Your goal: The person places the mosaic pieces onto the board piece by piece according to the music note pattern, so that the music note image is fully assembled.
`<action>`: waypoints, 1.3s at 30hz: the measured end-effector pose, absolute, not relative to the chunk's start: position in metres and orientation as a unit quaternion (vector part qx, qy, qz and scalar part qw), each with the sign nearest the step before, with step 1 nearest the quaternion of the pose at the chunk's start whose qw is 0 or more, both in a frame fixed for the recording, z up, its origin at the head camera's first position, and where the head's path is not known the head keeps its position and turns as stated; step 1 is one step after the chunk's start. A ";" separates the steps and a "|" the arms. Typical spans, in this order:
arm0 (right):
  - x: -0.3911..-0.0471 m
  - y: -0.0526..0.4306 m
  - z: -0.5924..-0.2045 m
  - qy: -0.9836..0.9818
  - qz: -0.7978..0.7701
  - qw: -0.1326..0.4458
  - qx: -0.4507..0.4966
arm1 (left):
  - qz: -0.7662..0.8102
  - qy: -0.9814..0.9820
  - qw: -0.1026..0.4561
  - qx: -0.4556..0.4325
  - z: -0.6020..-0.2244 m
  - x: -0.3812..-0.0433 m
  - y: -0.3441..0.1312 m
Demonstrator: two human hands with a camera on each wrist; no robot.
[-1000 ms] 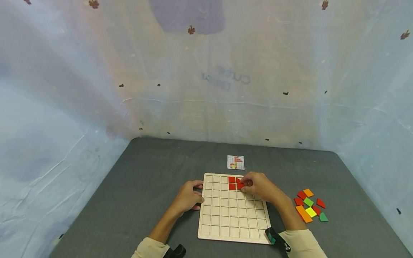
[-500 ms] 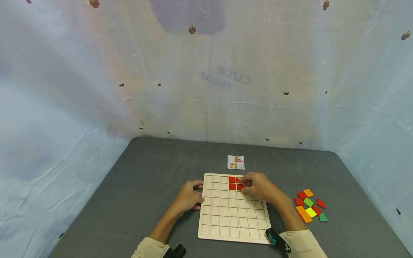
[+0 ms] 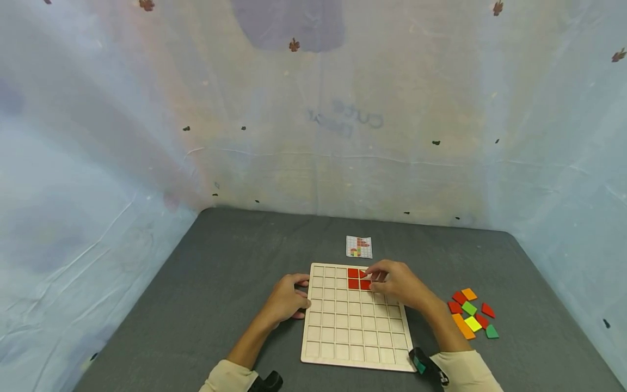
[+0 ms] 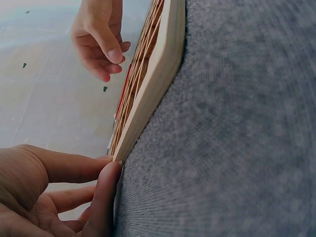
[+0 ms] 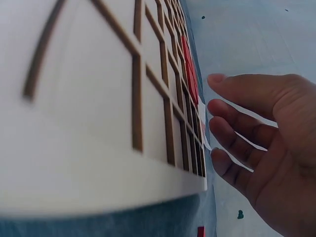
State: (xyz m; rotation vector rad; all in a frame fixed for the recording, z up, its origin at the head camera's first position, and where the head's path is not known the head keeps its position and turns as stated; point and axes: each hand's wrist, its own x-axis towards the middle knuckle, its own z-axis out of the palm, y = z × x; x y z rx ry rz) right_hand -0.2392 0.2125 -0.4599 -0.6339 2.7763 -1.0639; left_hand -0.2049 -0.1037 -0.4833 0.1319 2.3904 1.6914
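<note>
Right hand [image 5: 281, 158] just off gridded board [image 5: 89, 173], fingers loosely bent, thumb near red tiles [image 5: 189, 71]. Red bit [image 5: 201, 231] at bottom edge.

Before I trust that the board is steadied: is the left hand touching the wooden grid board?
Touching. The left wrist view shows it: the left hand has its fingertips right against the wooden grid board's edge, with no gap.

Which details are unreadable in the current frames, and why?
Head: right hand hides some top-right cells of the wooden grid board.
Head: printed pattern card is too small to read cell by cell.
Right wrist: red tiles have unclear outlines at this low angle.
Right wrist: another red piece is cut off by the bottom edge.
</note>
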 end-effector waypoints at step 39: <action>-0.214 0.299 -0.460 0.941 -0.303 -0.004 -0.152 | 0.570 0.814 0.099 0.042 -0.484 -0.204 -0.103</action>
